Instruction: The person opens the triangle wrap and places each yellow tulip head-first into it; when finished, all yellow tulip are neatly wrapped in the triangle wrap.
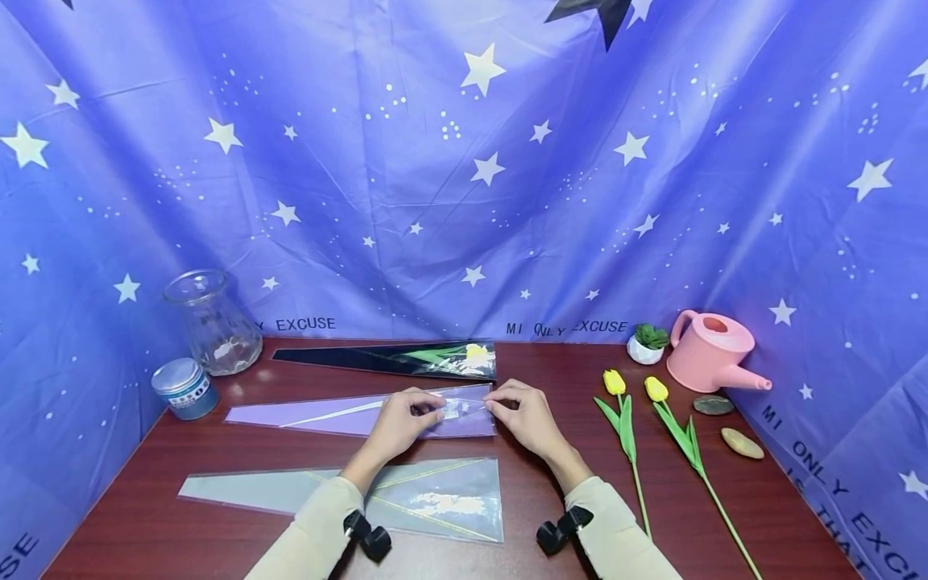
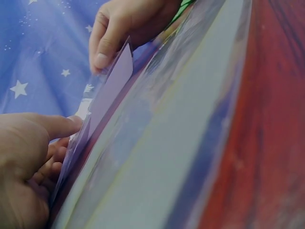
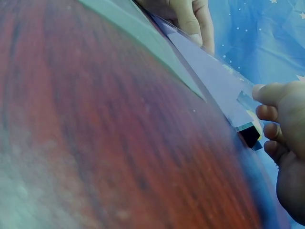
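A tapered purple flower sleeve with a clear film front lies across the middle of the table, its wide end to the right. The thumb and fingers of my left hand pinch the clear film a little inside that end. At the wide edge itself, my right hand holds the film between thumb and fingertips. In the left wrist view the purple sleeve stands between both hands. Behind it lies a black sleeve with a yellow tulip inside; nearer me lies a grey sleeve, partly under my left forearm.
Two yellow tulips with long stems lie at the right, near two stones. A pink watering can and small potted plant stand behind. A glass vase and lidded jar stand left.
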Demonstrator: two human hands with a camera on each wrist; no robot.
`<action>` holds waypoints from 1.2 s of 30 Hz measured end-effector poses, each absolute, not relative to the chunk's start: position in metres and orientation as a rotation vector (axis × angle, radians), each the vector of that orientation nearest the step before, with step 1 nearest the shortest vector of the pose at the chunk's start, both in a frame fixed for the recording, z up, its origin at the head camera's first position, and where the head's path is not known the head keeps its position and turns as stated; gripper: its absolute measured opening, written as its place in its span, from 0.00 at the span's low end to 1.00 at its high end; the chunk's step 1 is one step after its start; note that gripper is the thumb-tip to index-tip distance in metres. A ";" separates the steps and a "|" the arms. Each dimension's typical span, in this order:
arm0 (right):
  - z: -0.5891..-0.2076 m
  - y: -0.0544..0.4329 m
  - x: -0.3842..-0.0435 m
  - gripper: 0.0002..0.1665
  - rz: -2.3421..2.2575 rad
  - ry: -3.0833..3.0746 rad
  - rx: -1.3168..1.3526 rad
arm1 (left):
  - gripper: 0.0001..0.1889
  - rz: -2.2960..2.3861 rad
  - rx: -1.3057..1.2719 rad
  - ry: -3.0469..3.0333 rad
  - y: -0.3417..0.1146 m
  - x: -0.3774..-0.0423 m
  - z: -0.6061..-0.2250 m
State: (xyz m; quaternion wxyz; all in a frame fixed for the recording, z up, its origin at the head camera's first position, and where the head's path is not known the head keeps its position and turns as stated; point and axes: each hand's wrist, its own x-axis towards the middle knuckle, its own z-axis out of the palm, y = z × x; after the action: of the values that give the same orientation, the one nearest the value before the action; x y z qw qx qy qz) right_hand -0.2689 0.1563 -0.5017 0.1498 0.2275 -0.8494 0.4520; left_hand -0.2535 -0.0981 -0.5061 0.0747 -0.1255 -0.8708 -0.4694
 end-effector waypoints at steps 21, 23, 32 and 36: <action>-0.491 0.146 -0.262 0.04 1.432 -2.395 0.550 | 0.06 -1.290 -0.388 -2.582 -0.096 -0.252 -0.506; -0.489 0.151 -0.260 0.05 1.442 -2.392 0.559 | 0.05 -1.291 -0.386 -2.570 -0.095 -0.252 -0.506; -0.472 0.204 -0.237 0.08 1.480 -2.318 0.518 | 0.05 -1.329 -0.360 -2.559 -0.096 -0.252 -0.507; -0.470 0.236 -0.221 0.09 1.432 -2.311 0.458 | 0.05 -1.337 -0.364 -2.549 -0.097 -0.252 -0.508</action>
State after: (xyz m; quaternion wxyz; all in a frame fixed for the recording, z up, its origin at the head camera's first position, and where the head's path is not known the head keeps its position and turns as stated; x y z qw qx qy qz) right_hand -0.2207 0.2356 -0.4704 0.1912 0.1630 -0.8227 0.5099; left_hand -0.2522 -0.0970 -0.5084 0.1198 -0.1246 -0.8723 -0.4575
